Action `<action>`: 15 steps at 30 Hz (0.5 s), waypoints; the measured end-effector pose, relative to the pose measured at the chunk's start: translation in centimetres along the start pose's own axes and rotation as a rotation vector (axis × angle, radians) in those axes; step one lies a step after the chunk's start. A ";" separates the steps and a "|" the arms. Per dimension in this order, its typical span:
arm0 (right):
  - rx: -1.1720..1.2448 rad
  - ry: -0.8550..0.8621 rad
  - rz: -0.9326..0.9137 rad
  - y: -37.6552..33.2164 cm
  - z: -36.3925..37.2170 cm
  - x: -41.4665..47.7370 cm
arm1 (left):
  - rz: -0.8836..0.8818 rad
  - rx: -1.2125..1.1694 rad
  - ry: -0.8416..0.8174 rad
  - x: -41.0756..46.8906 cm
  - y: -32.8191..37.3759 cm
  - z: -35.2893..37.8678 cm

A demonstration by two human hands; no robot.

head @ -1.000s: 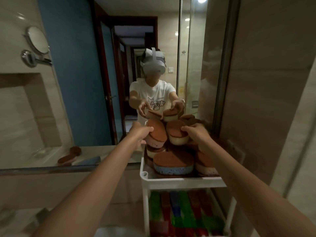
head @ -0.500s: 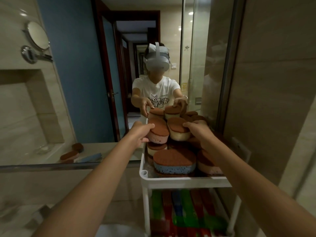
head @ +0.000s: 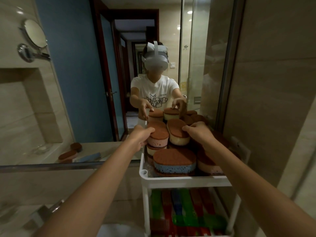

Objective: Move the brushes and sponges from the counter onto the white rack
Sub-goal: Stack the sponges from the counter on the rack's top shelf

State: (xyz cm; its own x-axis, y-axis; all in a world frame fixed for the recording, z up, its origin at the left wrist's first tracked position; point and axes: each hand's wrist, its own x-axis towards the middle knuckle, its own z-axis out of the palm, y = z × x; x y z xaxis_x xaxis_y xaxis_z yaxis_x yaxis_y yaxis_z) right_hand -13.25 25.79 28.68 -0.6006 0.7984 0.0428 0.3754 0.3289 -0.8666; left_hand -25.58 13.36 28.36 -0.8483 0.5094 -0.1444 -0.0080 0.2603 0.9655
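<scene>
The white rack stands against the mirror, its top shelf piled with several brown-topped sponges. My left hand grips a pink sponge on top of the pile at the left. To its right, a cream sponge lies tilted on the pile, held at its right edge by my right hand. A blue sponge lies at the shelf's front. Several coloured brushes fill the lower shelf.
A large mirror behind the rack reflects me, both hands and the counter, where a pink sponge and a blue brush show in reflection. A tiled wall closes the right side. A chrome tap and sink rim sit at the lower left.
Both hands stay on the two top sponges; the view has shifted slightly and the sponges have settled a little lower on the pile.
</scene>
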 end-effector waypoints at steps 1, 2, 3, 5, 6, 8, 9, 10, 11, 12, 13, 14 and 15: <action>-0.017 -0.014 -0.007 0.0 0.0 0.0 | -0.001 0.008 0.005 -0.1 0.0 0.0; -0.032 -0.031 -0.012 0.0 0.0 0.0 | 0.000 0.017 0.009 -0.1 0.0 0.0; -0.041 -0.051 -0.017 0.0 0.1 -0.1 | 0.001 0.024 0.014 -0.1 0.0 -0.1; -0.038 -0.081 -0.040 0.0 0.1 -0.2 | 0.007 0.032 0.023 -0.1 -0.1 -0.1; -0.041 -0.085 -0.067 0.1 0.2 -0.2 | 0.012 0.032 0.025 -0.1 -0.1 -0.1; -0.091 -0.070 -0.145 0.2 0.3 -0.3 | 0.020 0.035 0.024 -0.1 -0.2 0.0; -0.121 -0.064 -0.184 0.2 0.5 -0.4 | 0.024 0.041 0.024 -0.2 -0.2 -0.1; -0.144 -0.066 -0.211 0.2 0.6 -0.4 | 0.032 0.043 0.021 -0.2 -0.3 -0.1; -0.161 -0.078 -0.222 0.2 0.7 -0.4 | 0.040 0.047 0.018 -0.2 -0.3 -0.1; -0.178 -0.093 -0.222 0.2 0.8 -0.4 | 0.047 0.051 0.017 -0.1 -0.3 -0.2; -0.196 -0.105 -0.217 0.1 0.9 -0.4 | 0.057 0.059 0.018 -0.1 -0.4 -0.2; -0.218 -0.111 -0.213 0.0 0.9 -0.4 | 0.070 0.064 0.020 0.1 -0.5 -0.2; -0.245 -0.114 -0.210 0.0 0.9 -0.4 | 0.080 0.070 0.020 0.2 -0.6 -0.2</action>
State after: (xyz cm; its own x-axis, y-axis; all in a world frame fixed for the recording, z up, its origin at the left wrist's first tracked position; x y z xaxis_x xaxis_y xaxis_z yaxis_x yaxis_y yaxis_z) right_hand -13.65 25.06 28.28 -0.7530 0.6430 0.1398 0.3851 0.6029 -0.6987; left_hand -25.85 13.09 27.81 -0.8553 0.5143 -0.0626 0.0964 0.2767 0.9561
